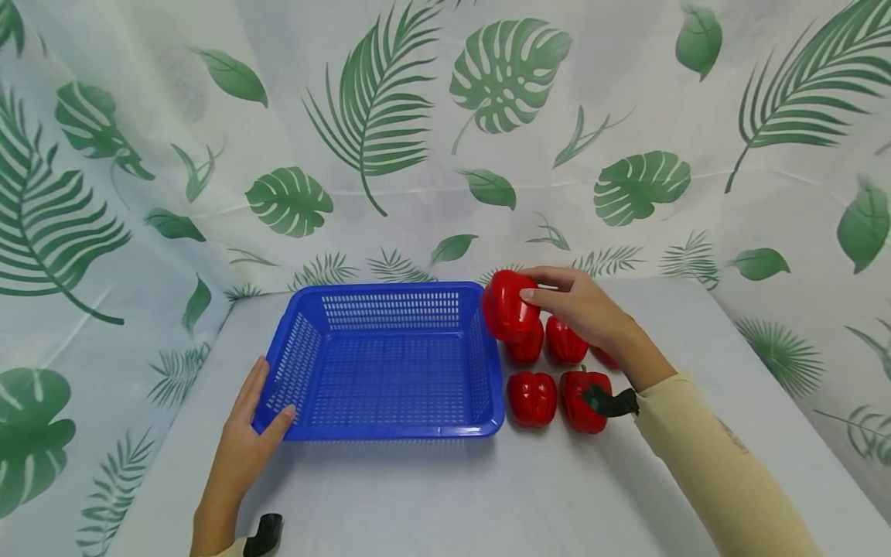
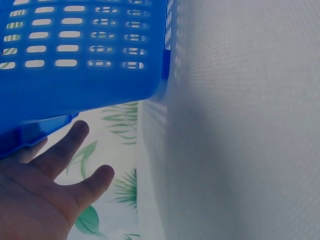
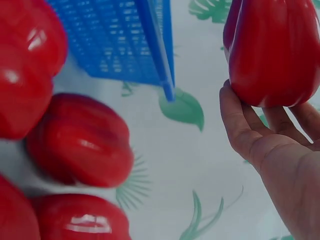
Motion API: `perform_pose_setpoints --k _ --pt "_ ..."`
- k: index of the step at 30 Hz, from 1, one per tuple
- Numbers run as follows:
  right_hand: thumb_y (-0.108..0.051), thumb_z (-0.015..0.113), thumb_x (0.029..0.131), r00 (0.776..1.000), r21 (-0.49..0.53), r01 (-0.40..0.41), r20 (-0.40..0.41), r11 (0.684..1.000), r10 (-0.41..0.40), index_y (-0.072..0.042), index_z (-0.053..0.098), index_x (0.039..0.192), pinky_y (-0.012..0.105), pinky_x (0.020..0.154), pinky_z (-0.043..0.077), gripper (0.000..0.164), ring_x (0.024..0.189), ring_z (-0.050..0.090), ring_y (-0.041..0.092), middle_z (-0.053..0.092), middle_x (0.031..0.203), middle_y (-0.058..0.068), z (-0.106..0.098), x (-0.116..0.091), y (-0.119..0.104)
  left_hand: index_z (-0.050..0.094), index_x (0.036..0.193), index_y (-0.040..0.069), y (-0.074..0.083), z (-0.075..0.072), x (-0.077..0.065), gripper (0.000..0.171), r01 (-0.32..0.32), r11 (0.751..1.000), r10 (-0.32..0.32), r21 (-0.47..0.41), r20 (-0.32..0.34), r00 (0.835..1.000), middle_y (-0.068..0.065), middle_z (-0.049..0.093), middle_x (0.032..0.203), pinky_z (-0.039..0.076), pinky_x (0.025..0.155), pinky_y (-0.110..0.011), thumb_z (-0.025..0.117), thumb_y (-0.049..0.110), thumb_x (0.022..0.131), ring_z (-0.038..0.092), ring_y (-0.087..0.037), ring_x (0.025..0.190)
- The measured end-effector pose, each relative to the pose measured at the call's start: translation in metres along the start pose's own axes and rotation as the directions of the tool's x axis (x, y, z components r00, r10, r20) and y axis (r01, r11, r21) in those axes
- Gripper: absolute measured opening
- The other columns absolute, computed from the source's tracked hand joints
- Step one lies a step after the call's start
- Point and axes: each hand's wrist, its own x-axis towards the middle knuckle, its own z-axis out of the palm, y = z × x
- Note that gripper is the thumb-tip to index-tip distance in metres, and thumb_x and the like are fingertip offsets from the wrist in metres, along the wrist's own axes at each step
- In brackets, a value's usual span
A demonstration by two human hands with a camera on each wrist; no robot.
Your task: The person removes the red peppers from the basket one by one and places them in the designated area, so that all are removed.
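Observation:
My right hand grips a glossy red bell pepper by its end, raised above the basket's right rim. In the right wrist view the fingers curl against the base of that pepper. A blue plastic basket with slotted walls stands on the table, its inside bare. At its front left corner rests my left hand, thumb and fingers spread and fairly straight along the rim. The left wrist view shows the left hand beside the basket wall.
Right of the basket several more red bell peppers sit close together, among them a front one and one partly behind a dark wrist strap. A white cloth covers the table. A leaf-print curtain hangs behind and at the sides.

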Motion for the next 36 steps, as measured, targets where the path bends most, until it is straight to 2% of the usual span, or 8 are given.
perform_pose_setpoints --k 5,7,12,14,19,23,28,36 --pt "-0.029 0.071 0.103 1.000 0.066 0.009 -0.023 0.998 -0.007 -0.006 0.057 0.153 0.041 0.101 0.058 0.057 0.129 0.060 0.033 0.064 0.141 0.016 -0.008 -0.008 0.004 0.018 0.173 0.013 0.000 -0.004 -0.001 0.086 -0.003 1.000 0.004 0.014 -0.005 1.000 -0.014 0.013 0.178 0.012 0.124 -0.073 0.069 0.025 0.104 0.011 -0.044 0.162" --pt "-0.027 0.071 0.103 1.000 0.091 0.016 -0.023 0.996 -0.014 -0.005 0.057 0.153 0.039 0.097 0.060 0.056 0.127 0.060 0.033 0.064 0.140 0.017 -0.012 -0.010 0.005 0.019 0.173 0.014 -0.001 -0.005 -0.001 0.087 -0.006 1.000 0.006 0.016 -0.011 1.000 -0.015 0.013 0.178 0.011 0.124 -0.073 0.069 0.025 0.104 0.011 -0.044 0.162" --pt "-0.027 0.071 0.103 0.999 0.059 0.022 -0.040 0.998 -0.020 -0.005 0.055 0.154 0.044 0.095 0.062 0.058 0.128 0.058 0.036 0.061 0.142 0.019 -0.020 -0.019 0.010 0.018 0.173 0.015 -0.001 -0.007 0.000 0.088 -0.001 1.000 0.002 0.019 -0.016 1.000 -0.015 0.013 0.178 0.011 0.124 -0.073 0.069 0.025 0.103 0.010 -0.044 0.162" --pt "-0.026 0.071 0.103 0.998 0.046 0.021 -0.052 0.999 -0.018 -0.004 0.054 0.155 0.042 0.093 0.062 0.059 0.129 0.055 0.035 0.060 0.143 0.018 -0.024 -0.023 0.013 0.018 0.173 0.014 -0.001 -0.007 0.000 0.087 0.001 1.000 0.000 0.021 -0.016 1.000 -0.016 0.014 0.178 0.011 0.124 -0.073 0.069 0.025 0.103 0.011 -0.045 0.162" --pt "-0.022 0.068 0.105 0.997 0.077 0.039 -0.071 0.996 -0.033 -0.004 0.055 0.153 0.035 0.091 0.062 0.053 0.128 0.055 0.029 0.062 0.139 0.007 -0.035 -0.035 0.025 0.019 0.173 0.012 -0.001 -0.005 -0.002 0.087 -0.001 1.000 0.001 0.007 -0.014 1.000 -0.017 0.014 0.178 0.010 0.125 -0.072 0.069 0.024 0.102 0.011 -0.044 0.162" --pt "-0.019 0.066 0.106 0.996 0.095 0.038 -0.088 0.995 -0.029 -0.004 0.056 0.152 0.036 0.091 0.063 0.049 0.124 0.059 0.024 0.065 0.135 -0.002 -0.045 -0.048 0.036 0.020 0.173 0.012 -0.001 -0.005 -0.002 0.087 -0.010 1.000 0.010 0.006 -0.016 1.000 -0.016 0.014 0.178 0.011 0.125 -0.072 0.069 0.024 0.103 0.011 -0.044 0.162" --pt "-0.017 0.065 0.107 0.994 0.079 0.031 -0.110 0.996 -0.022 -0.005 0.054 0.153 0.035 0.089 0.063 0.049 0.123 0.059 0.020 0.063 0.136 -0.005 -0.060 -0.066 0.048 0.020 0.173 0.012 -0.002 -0.005 -0.001 0.086 -0.013 1.000 0.013 0.010 -0.023 1.000 -0.016 0.015 0.178 0.011 0.125 -0.072 0.069 0.024 0.103 0.011 -0.044 0.162" --pt "-0.003 0.060 0.107 0.991 0.107 0.090 -0.108 0.990 -0.079 -0.018 0.061 0.145 0.030 0.086 0.063 0.041 0.119 0.062 0.013 0.064 0.137 -0.004 -0.084 -0.099 0.076 0.020 0.172 0.009 0.000 -0.001 -0.001 0.088 -0.020 1.000 0.020 0.002 0.002 1.000 -0.019 0.014 0.177 0.012 0.124 -0.072 0.070 0.022 0.102 0.012 -0.046 0.161"
